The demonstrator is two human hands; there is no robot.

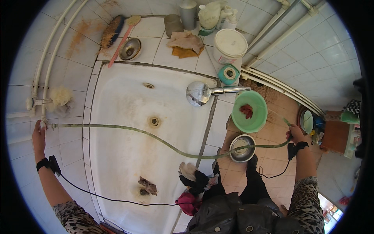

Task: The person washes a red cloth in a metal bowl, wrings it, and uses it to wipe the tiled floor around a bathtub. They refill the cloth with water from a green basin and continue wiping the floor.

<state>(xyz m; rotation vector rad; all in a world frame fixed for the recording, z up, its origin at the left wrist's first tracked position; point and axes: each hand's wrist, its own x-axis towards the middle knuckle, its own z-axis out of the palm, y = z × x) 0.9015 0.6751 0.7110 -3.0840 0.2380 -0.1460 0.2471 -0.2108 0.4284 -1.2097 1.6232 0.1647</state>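
Observation:
A green hose [175, 148] runs from the wall tap across the bathtub [122, 163] and over the tiled floor. My left hand [39, 135] is at the far left with its fingers on the tap's knob [43, 124]. My right hand [295, 134] is closed around the hose near its free end [285, 120], which points up and left. A thin stream seems to run from that end towards a green plastic basin [257, 122], which holds a dark red cloth [247, 111]. Below the hose stands a metal basin [242, 158].
A chrome shower head [198, 93] lies over the tub's right rim. A lidded white bucket [230, 46], bottles [209, 16], folded cloths [185, 44] and brushes [112, 32] stand or lie on the ledge. Clothes [194, 180] lie on the near rim. A black cable [117, 200] crosses the tub.

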